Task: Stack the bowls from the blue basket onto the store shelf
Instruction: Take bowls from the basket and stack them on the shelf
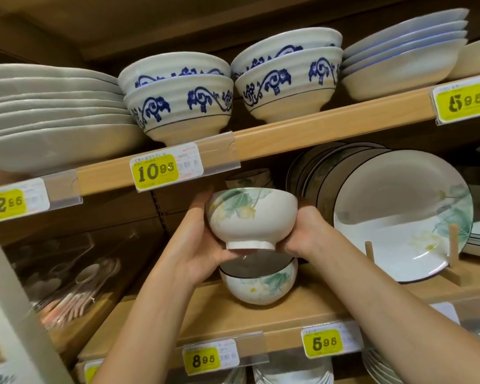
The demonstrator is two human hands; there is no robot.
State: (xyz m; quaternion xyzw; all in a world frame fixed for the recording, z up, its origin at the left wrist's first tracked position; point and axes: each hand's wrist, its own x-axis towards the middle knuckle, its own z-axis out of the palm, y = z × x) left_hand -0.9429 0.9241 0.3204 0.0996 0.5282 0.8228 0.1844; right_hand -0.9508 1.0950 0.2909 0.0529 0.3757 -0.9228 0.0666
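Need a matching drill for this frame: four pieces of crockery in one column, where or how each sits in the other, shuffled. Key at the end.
Column A
1. held bowl
2. lower bowl
3. blue-scroll bowls
4. leaf-print plate

Column B
a. propped upright on the wooden stand
b. stacked in pairs on the upper shelf
c. gripped between the left hand and the right hand
d. standing rim up on the lower shelf

Pairs: 1-c, 2-d, 3-b, 4-a
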